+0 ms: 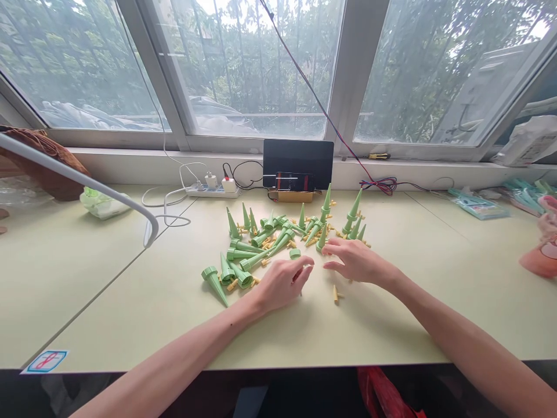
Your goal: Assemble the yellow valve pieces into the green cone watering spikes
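My left hand (284, 282) is closed over the front of the table, fingers curled in; what they hold, if anything, is hidden. Just beyond it lies a green cap (295, 253). My right hand (357, 260) has thumb and fingers apart, its fingertips beside an upright green cone spike (322, 239); whether they touch it I cannot tell. A single yellow T-shaped nozzle (335, 295) lies nearer me, between the hands. Past the hands spreads a loose pile of hollow green spikes (246, 259) mixed with small yellow nozzles (266, 244). At the pile's right, taller green spikes (353, 206) stand upright.
Behind the pile, a phone (295, 182) leans against a dark tablet (298, 154). A power strip (213, 190) with white cables sits at the back left. A grey curved bar (87, 180) crosses the left side. Plastic packets (478, 204) and a pinkish bottle (539, 259) are at right.
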### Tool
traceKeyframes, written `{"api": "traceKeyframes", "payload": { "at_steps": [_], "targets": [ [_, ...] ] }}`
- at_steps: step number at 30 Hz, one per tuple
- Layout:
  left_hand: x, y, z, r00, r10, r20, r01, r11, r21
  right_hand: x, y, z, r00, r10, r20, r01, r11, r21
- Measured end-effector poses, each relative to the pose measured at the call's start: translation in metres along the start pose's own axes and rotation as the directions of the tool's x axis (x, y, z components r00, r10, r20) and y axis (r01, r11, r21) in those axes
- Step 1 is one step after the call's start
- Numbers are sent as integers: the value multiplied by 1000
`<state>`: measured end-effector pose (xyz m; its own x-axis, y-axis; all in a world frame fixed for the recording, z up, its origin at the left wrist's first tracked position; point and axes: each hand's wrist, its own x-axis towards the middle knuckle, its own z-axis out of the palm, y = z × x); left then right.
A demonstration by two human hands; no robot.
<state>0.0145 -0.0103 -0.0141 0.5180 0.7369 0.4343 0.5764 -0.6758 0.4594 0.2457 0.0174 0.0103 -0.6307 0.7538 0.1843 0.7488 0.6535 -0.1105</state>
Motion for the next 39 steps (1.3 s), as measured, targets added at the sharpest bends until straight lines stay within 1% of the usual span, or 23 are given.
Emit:
{"api": "traceKeyframes", "payload": {
  "at_steps": [3, 5, 7, 10, 14, 21, 25, 29, 33, 39],
  "targets": [
    [1, -1, 1, 995, -80, -67, 79, 997, -20, -2, 0, 0, 997, 8, 75, -6, 999, -34],
    [2, -2, 1, 987, -124, -98, 122, 992, -25, -2, -1, 2, 995, 15, 97, -9, 998, -59],
    [2, -3, 1, 981, -159, -107, 159, 987, -9, -2, -2, 3, 994, 12, 107, -4, 997, -71],
    [2, -3, 0, 976, -199, -89, 203, 979, 31, -1, -3, 6, 994, 4, 106, 5, 997, -76],
    [2, -3, -1, 969, -238, -60, 242, 968, 67, 1, -7, 7, 999, -3, 37, 4, 999, -37],
    [4, -2, -3, 958, -285, -7, 285, 956, 70, 5, -18, 16, 988, -4, -153, 27, 989, 147],
    [4, -1, -3, 964, -265, 26, 263, 962, 72, 6, -22, 25, 973, 16, -231, 41, 970, 239],
    [4, -2, -3, 973, -224, 55, 220, 973, 67, 6, -25, 30, 959, 35, -281, 57, 948, 314],
    [4, -3, -3, 969, -240, 59, 237, 970, 60, 6, -27, 33, 951, 59, -303, 67, 919, 388],
    [4, -5, -5, 958, -267, 100, 266, 964, 30, 8, -27, 37, 937, 74, -341, 89, 894, 440]
  ]
}}
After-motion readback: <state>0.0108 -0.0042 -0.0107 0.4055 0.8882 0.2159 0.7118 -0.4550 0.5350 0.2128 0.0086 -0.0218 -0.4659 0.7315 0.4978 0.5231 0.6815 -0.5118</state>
